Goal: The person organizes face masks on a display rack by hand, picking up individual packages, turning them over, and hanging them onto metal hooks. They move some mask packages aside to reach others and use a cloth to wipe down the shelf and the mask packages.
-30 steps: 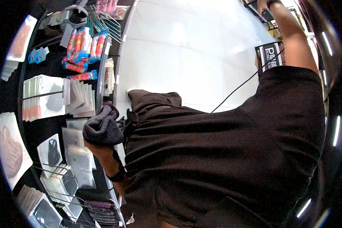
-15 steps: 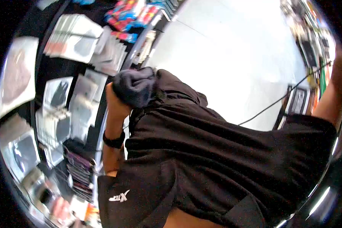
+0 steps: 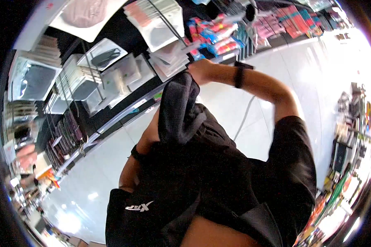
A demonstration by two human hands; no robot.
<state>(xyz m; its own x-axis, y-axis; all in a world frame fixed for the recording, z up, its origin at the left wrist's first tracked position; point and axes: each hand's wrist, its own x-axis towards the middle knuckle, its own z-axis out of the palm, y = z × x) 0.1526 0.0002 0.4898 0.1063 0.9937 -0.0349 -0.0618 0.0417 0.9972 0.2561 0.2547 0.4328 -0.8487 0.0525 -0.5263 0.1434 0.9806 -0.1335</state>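
Observation:
A dark grey soft cloth piece (image 3: 175,109) hangs in folds in front of my torso. My left hand (image 3: 153,126) is at its left side, mostly hidden behind the fabric, and supports it; a black band circles that wrist. From the right, my right arm reaches across, and my right hand (image 3: 200,71) is closed at the upper end of the cloth. Its fingertips are partly hidden. Just beyond this hand hang clear flat packets (image 3: 169,64) on the rack.
A black display rack with a metal-edged shelf (image 3: 107,127) runs diagonally along my left and front, with flat packets on hooks. Colourful packs (image 3: 218,35) hang farther along it. Pale glossy floor (image 3: 255,115) lies beyond me. More stocked shelves (image 3: 346,152) stand at the right.
My right arm has swung in from the far right to the cloth. The bundled cloth has lengthened into a hanging shape. My view has turned, showing more of the rack and floor.

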